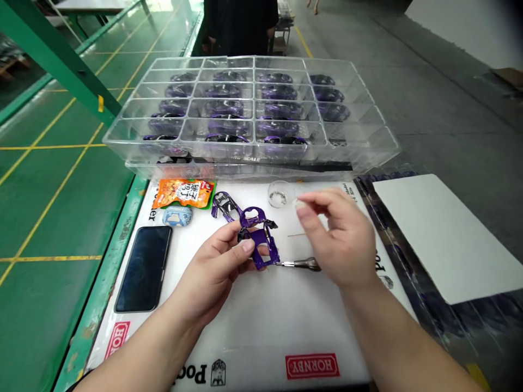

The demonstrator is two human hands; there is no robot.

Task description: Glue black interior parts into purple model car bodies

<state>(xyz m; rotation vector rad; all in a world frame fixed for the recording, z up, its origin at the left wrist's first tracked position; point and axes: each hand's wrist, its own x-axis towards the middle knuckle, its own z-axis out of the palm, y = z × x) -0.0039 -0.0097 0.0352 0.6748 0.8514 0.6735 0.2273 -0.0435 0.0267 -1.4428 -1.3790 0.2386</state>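
A purple plastic car body with openings and small black parts is held between the thumb and fingers of my left hand. To its right, my right hand is raised over the work surface, thumb and forefinger pinched; whatever is between them is too small to make out. Just left of those fingertips stands a small clear round cup with tiny pieces in it. A screwdriver-like tool lies between the hands, its tip by the car body. Another purple and black car part rests behind my left hand.
Across the back sits a clear compartment tray of purple car bodies. At the left are an orange snack packet, a blue case and a black phone. A white board lies at the right. A person stands behind the tray.
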